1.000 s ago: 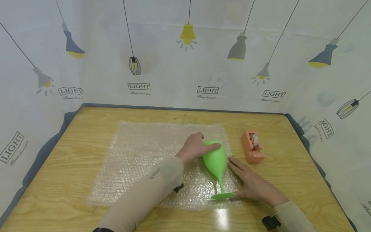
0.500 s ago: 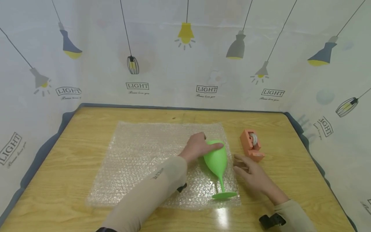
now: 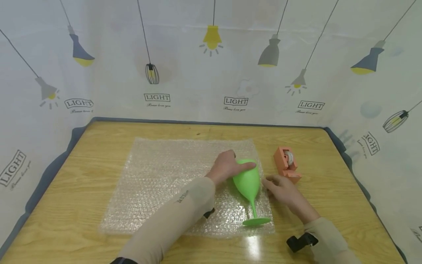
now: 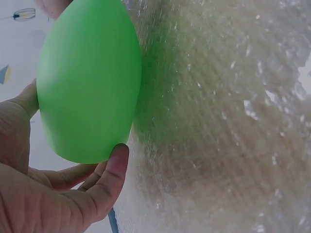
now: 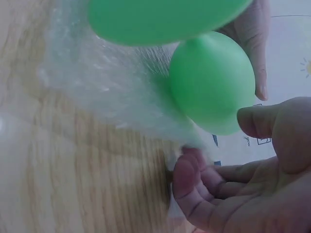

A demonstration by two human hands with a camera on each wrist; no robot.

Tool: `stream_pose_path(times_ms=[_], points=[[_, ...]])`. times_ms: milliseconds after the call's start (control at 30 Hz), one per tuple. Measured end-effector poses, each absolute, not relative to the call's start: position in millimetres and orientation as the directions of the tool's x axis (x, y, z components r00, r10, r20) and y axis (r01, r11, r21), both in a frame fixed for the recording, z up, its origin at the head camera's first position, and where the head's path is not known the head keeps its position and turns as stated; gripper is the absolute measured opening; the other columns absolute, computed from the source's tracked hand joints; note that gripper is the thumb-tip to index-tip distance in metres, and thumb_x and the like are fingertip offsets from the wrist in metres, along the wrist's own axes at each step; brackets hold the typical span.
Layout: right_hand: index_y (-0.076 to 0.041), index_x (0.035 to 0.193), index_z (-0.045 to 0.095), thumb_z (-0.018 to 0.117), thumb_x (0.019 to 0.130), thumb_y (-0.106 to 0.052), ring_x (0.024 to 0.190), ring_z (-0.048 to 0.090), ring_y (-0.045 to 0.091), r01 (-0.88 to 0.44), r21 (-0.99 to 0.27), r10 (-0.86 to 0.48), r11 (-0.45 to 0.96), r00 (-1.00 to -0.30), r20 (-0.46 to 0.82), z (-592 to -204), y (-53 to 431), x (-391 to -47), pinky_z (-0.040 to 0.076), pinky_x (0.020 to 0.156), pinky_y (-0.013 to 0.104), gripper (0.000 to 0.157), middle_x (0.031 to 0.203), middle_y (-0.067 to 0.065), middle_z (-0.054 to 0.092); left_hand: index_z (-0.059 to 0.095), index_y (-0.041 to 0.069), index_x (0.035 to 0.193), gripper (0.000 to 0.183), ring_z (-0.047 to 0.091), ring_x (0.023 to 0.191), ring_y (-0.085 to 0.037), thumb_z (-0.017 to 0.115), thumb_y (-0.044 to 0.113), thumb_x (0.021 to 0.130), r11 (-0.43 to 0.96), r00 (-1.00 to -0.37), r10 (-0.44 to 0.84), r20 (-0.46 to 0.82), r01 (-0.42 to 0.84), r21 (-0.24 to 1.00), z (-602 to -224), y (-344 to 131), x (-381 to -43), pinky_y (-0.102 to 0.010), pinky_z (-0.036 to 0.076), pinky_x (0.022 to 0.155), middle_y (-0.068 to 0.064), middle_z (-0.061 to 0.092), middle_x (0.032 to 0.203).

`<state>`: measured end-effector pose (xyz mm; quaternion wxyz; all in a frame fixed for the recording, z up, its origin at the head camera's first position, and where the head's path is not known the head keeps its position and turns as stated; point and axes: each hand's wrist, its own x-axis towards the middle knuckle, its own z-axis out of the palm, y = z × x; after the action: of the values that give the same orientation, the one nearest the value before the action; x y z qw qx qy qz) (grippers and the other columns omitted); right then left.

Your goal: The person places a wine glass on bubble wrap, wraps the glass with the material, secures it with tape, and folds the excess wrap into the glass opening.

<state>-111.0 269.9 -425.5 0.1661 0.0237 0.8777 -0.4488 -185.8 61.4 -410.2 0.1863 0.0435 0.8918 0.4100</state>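
A green plastic goblet (image 3: pixel 248 181) lies tilted on its side on a sheet of bubble wrap (image 3: pixel 171 172), near the sheet's right edge. Its mouth faces away and its round foot is nearest the front. My left hand (image 3: pixel 227 167) holds the bowl by its rim, thumb on the upper side and fingers below, as the left wrist view shows with the bowl (image 4: pixel 90 82). My right hand (image 3: pixel 285 190) is at the wrap's right edge. In the right wrist view its bent fingertips (image 5: pixel 187 172) touch that edge, while the thumb stands apart from them, close to the bowl.
An orange tape dispenser (image 3: pixel 287 165) with a roll of tape stands right of the wrap, just beyond my right hand. The wooden table (image 3: pixel 66 205) is bounded at the back and sides by a curtain (image 3: pixel 194 73) printed with lamps.
My right hand has left the area by the goblet's foot, drawn back from the wrap, then come in again at its edge, farther up. The left hand and goblet have hardly moved.
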Motion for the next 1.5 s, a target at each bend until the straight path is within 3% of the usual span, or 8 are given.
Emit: stream_pose_path(times_ms=[133, 367, 567, 833, 1100, 1333, 1500], points=[[0.012, 0.147, 0.046, 0.05, 0.11, -0.033, 0.094, 0.063, 0.024, 0.169, -0.791, -0.132, 0.588, -0.945, -0.3, -425, 267, -110, 0.055, 0.076, 0.036, 0.057, 0.113, 0.02, 0.066, 0.053, -0.001, 0.143, 0.095, 0.061, 0.123, -0.034, 0.075, 0.069, 0.082, 0.68, -0.926, 0.232, -0.297, -0.064, 0.731, -407, 63, -185, -0.047, 0.055, 0.102, -0.018, 0.061, 0.139], [0.005, 0.149, 0.046, 0.065, 0.103, -0.034, 0.116, 0.064, 0.043, 0.047, -0.795, -0.2, 0.605, -0.957, -0.209, -424, 262, -105, 0.061, 0.087, 0.045, 0.064, 0.135, 0.028, 0.06, 0.051, 0.004, 0.148, 0.096, 0.059, 0.127, -0.035, 0.072, 0.071, 0.083, 0.757, -0.938, 0.224, -0.265, -0.004, 0.653, -404, 65, -185, -0.049, 0.054, 0.102, -0.017, 0.059, 0.143], [0.004, 0.143, 0.053, 0.076, 0.095, -0.035, 0.098, 0.071, 0.028, -0.031, -0.768, -0.199, 0.639, -0.972, -0.126, -428, 255, -104, 0.061, 0.07, 0.029, 0.066, 0.128, 0.022, 0.065, 0.051, 0.007, 0.149, 0.095, 0.059, 0.126, -0.035, 0.072, 0.072, 0.083, 0.793, -0.945, 0.22, -0.242, 0.029, 0.609, -404, 64, -186, -0.047, 0.055, 0.099, -0.017, 0.059, 0.143], [0.008, 0.134, 0.058, 0.082, 0.09, -0.033, 0.085, 0.07, 0.02, -0.082, -0.722, -0.171, 0.687, -0.984, -0.05, -426, 242, -104, 0.059, 0.062, 0.024, 0.065, 0.118, 0.021, 0.066, 0.052, 0.011, 0.147, 0.09, 0.059, 0.12, -0.03, 0.074, 0.07, 0.083, 0.828, -0.952, 0.233, -0.198, 0.088, 0.553, -401, 59, -189, -0.041, 0.057, 0.09, -0.015, 0.059, 0.139], [0.009, 0.129, 0.06, 0.085, 0.087, -0.029, 0.081, 0.067, 0.02, -0.116, -0.69, -0.156, 0.714, -0.988, 0.004, -426, 229, -102, 0.058, 0.06, 0.022, 0.062, 0.117, 0.025, 0.063, 0.048, 0.015, 0.153, 0.077, 0.053, 0.13, -0.027, 0.074, 0.054, 0.091, 0.798, -0.929, 0.356, -0.104, 0.244, 0.551, -398, 50, -188, -0.043, 0.052, 0.103, -0.01, 0.052, 0.148], [0.009, 0.131, 0.061, 0.087, 0.083, -0.029, 0.077, 0.062, 0.017, -0.137, -0.623, -0.138, 0.77, -0.989, 0.048, -423, 217, -98, 0.055, 0.058, 0.02, 0.066, 0.11, 0.021, 0.059, 0.041, 0.029, 0.159, 0.064, 0.045, 0.142, -0.028, 0.067, 0.038, 0.101, 0.769, -0.858, 0.509, -0.062, 0.422, 0.48, -399, 44, -191, -0.049, 0.042, 0.116, -0.005, 0.042, 0.16], [0.01, 0.126, 0.063, 0.089, 0.081, -0.027, 0.071, 0.06, 0.014, -0.192, -0.58, -0.156, 0.791, -0.981, 0.112, -420, 210, -94, 0.054, 0.056, 0.018, 0.063, 0.107, 0.023, 0.059, 0.041, 0.037, 0.158, 0.058, 0.045, 0.142, -0.028, 0.061, 0.03, 0.104, 0.747, -0.808, 0.582, -0.091, 0.487, 0.453, -398, 41, -191, -0.051, 0.037, 0.119, -0.004, 0.044, 0.159]])
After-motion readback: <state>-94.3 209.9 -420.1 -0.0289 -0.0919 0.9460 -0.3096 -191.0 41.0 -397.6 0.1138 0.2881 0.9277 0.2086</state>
